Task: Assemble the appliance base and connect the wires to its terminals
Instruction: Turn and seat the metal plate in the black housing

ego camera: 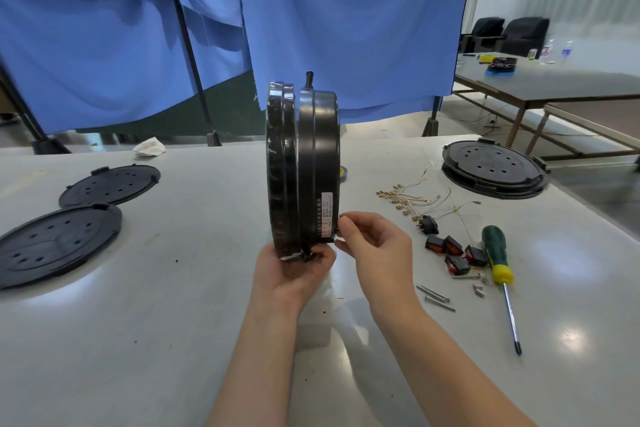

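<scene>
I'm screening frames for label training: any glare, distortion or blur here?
Head view: bright overhead-light glare patches on the table; wide-angle bending shows at the edges; the label on the appliance base is too soft to read; the hands and the screwdriver look sharp.

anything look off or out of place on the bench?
Nothing looks damaged. The appliance base is held on edge by both hands, left hand beneath, right hand at its rim. One stray: a crumpled white tissue at the table's far edge. Screws lie loose beside the screwdriver.

Both forearms bare, no sleeves; left hand (294, 270) and right hand (375, 246) ungloved
</scene>
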`<move>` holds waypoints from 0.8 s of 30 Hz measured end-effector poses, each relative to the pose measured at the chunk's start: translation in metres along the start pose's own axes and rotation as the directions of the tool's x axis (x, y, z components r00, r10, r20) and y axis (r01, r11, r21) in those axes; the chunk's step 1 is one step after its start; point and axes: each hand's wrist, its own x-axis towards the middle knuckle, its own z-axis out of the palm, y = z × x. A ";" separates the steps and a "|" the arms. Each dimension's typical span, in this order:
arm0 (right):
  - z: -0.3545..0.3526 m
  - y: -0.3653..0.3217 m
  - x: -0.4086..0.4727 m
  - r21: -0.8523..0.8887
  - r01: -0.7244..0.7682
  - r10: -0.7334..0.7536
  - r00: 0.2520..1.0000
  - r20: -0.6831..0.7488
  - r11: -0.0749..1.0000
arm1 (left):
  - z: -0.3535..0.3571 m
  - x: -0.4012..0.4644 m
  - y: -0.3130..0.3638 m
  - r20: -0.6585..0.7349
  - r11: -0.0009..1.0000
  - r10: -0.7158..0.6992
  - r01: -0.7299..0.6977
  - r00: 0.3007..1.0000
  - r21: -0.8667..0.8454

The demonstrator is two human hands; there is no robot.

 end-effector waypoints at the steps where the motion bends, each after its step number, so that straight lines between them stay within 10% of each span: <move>1: 0.000 0.000 0.000 -0.003 -0.002 0.002 1.000 0.003 1.000 | 0.000 0.000 0.000 -0.002 1.000 -0.002 0.002 1.000 -0.003; 15: -0.004 -0.002 0.000 -0.011 -0.045 0.045 0.998 0.044 0.999 | 0.001 0.002 0.000 -0.039 0.999 0.031 -0.031 0.999 0.020; 24: -0.005 -0.013 -0.008 0.033 -0.353 0.335 0.911 0.240 0.935 | 0.011 0.005 0.004 -0.225 0.928 0.259 -0.178 0.939 0.327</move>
